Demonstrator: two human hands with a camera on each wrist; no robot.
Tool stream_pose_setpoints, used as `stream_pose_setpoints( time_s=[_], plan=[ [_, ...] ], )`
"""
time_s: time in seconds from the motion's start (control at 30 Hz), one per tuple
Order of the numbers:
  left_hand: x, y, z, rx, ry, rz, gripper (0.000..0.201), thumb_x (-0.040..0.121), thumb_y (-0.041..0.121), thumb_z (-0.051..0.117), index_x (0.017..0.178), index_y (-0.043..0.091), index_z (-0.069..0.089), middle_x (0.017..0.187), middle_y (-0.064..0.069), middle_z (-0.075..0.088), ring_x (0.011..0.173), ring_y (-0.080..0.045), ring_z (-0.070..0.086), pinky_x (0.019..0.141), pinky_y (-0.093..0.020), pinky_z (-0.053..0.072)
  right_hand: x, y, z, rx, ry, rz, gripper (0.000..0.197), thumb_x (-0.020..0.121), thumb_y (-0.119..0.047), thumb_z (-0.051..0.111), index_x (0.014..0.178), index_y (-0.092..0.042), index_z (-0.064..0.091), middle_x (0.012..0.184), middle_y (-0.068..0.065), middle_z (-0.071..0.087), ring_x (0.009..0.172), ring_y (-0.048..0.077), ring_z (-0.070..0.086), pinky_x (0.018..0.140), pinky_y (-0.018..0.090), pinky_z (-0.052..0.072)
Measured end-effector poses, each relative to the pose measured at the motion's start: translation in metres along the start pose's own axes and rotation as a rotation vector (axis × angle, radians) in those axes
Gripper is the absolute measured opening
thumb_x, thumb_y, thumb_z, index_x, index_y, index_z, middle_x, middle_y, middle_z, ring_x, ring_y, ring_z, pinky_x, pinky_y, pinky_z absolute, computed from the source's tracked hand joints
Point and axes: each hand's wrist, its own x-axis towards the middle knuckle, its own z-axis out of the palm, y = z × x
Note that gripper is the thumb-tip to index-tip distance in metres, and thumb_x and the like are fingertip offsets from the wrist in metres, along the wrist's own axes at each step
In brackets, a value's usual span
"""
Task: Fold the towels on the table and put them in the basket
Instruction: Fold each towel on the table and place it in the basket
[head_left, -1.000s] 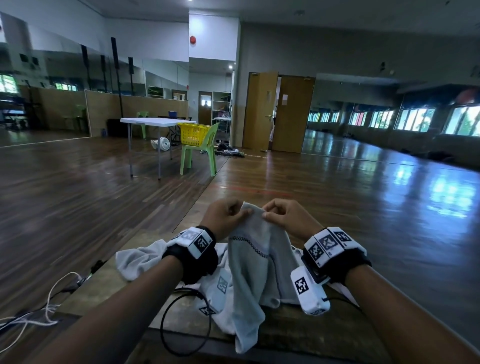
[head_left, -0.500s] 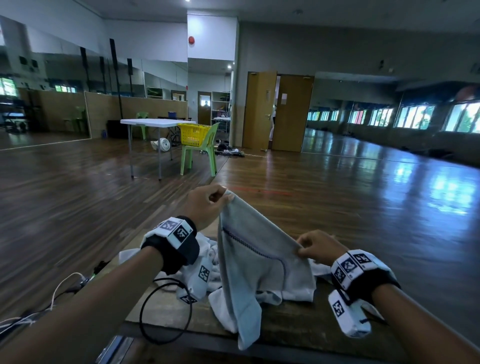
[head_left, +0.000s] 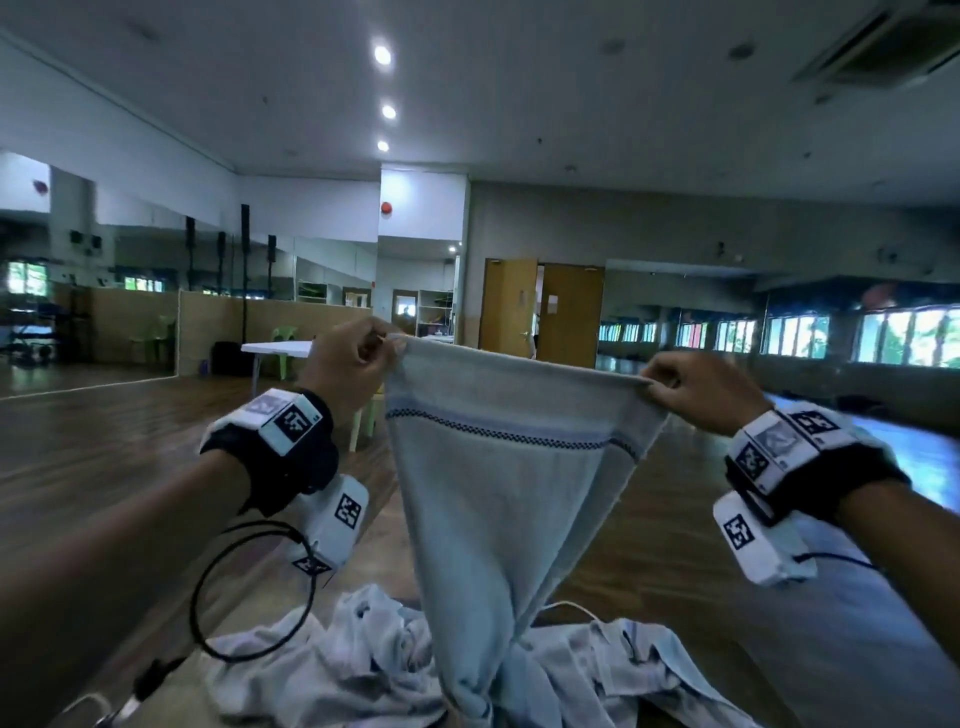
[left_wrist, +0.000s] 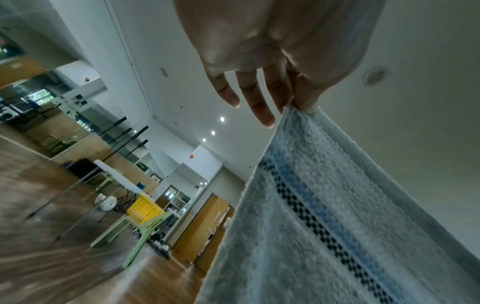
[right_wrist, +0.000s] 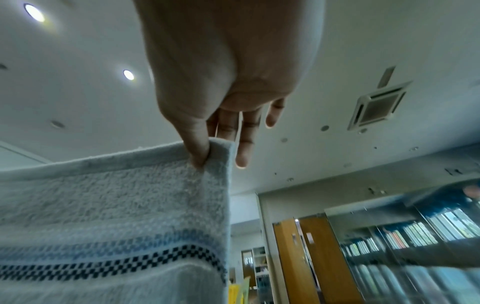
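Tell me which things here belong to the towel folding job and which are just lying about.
Part of the job:
- blue towel, pinched at its top corners by left hand and right hand
- pile of towels on the table
- yellow basket

Just lying about:
- green chair
- white folding table
- wooden doors

- Pretty dim hall, lit mostly by recessed ceiling lights (head_left: 383, 54) plus daylight from the windows (head_left: 906, 338), which glare on the glossy floor (head_left: 924, 457).
- Wide-angle warping bends the edges.
- Wrist views smear toward the bottom, floor especially.
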Motion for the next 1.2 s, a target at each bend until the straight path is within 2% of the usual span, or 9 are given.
stream_pose_setpoints(
  time_s=[0.07,0.23,0.33,0.43,0.6,0.7,0.8,1.0,1.2],
  plan=[
    [0.021,0.011,-0.021,-0.003,-0.006,0.037,0.016,0.089,0.024,0.06,0.092,0.009,0.063,0.075,-0.005,0.06,0.058,-0.004,0.053,0.053,-0.009,0.041,0.013,-0.003,-0.03,0.002,0.052,-0.048,0.005,0.089,-0.033,0.058,0.088,-0.03,0.062,0.081,-0.011,0.058,0.084,0.015,0.057,0.098,0.052,0.038],
    [0.063,0.038,-0.075,-0.025,-0.104,0.043,0.02,0.086,0.03,0.064,0.088,0.01,0.062,0.081,-0.017,0.065,0.071,-0.035,0.06,0.066,-0.042,0.051,0.034,-0.01,-0.096,0.032,0.183,-0.114,0.007,0.084,-0.035,0.064,0.082,-0.029,0.062,0.078,-0.005,0.062,0.073,0.016,0.055,0.087,0.045,0.04],
    [0.087,0.055,-0.091,-0.002,-0.092,0.031,0.019,0.089,0.027,0.06,0.088,0.008,0.061,0.077,-0.009,0.063,0.067,-0.027,0.056,0.06,-0.025,0.05,0.047,-0.011,-0.12,0.053,0.252,-0.134,0.006,0.084,-0.027,0.066,0.087,-0.022,0.067,0.081,0.004,0.066,0.069,0.016,0.053,0.079,0.032,0.037],
    [0.107,0.064,-0.093,0.003,-0.06,0.014,0.015,0.09,0.024,0.058,0.085,0.009,0.059,0.073,-0.002,0.058,0.059,-0.007,0.05,0.044,-0.003,0.038,0.059,-0.008,-0.132,0.072,0.277,-0.115,0.005,0.085,-0.028,0.065,0.089,-0.026,0.065,0.079,-0.004,0.063,0.077,0.018,0.057,0.093,0.051,0.041],
    [0.103,0.048,-0.064,0.04,-0.163,-0.071,0.015,0.09,0.024,0.057,0.09,0.009,0.059,0.08,-0.006,0.06,0.069,-0.016,0.054,0.052,-0.013,0.047,0.065,0.002,-0.103,0.131,0.203,-0.067,0.003,0.086,-0.019,0.065,0.088,-0.022,0.066,0.087,0.006,0.069,0.08,0.021,0.059,0.085,0.035,0.044],
    [0.083,0.01,-0.022,0.137,-0.278,-0.106,0.013,0.088,0.026,0.059,0.082,0.015,0.058,0.088,-0.013,0.064,0.079,-0.028,0.061,0.072,-0.036,0.054,0.056,0.021,-0.053,0.041,0.047,0.033,0.016,0.084,-0.029,0.066,0.072,-0.035,0.059,0.084,-0.007,0.067,0.086,0.017,0.059,0.098,0.046,0.04],
    [0.062,-0.006,0.012,0.197,-0.29,-0.09,0.018,0.088,0.024,0.06,0.085,0.007,0.061,0.088,-0.017,0.065,0.077,-0.025,0.058,0.066,-0.031,0.047,0.045,0.031,-0.019,-0.038,-0.04,0.093,0.012,0.087,-0.031,0.063,0.077,-0.033,0.058,0.089,-0.008,0.063,0.094,0.017,0.058,0.106,0.048,0.031],
    [0.084,0.012,0.009,0.099,-0.079,-0.048,0.021,0.09,0.026,0.056,0.098,0.007,0.059,0.091,-0.008,0.061,0.079,-0.023,0.056,0.066,-0.03,0.047,0.054,0.021,-0.046,-0.006,0.316,0.109,0.016,0.089,-0.03,0.059,0.1,-0.022,0.067,0.103,0.001,0.069,0.103,0.023,0.06,0.104,0.041,0.024],
    [0.104,0.037,-0.018,0.094,0.087,-0.037,0.022,0.091,0.035,0.054,0.099,0.016,0.06,0.087,-0.004,0.063,0.077,-0.018,0.057,0.066,-0.026,0.043,0.06,0.013,-0.083,0.012,0.408,0.104,0.017,0.089,-0.032,0.059,0.102,-0.023,0.066,0.107,0.001,0.067,0.107,0.023,0.058,0.108,0.046,0.016]
  ],
)
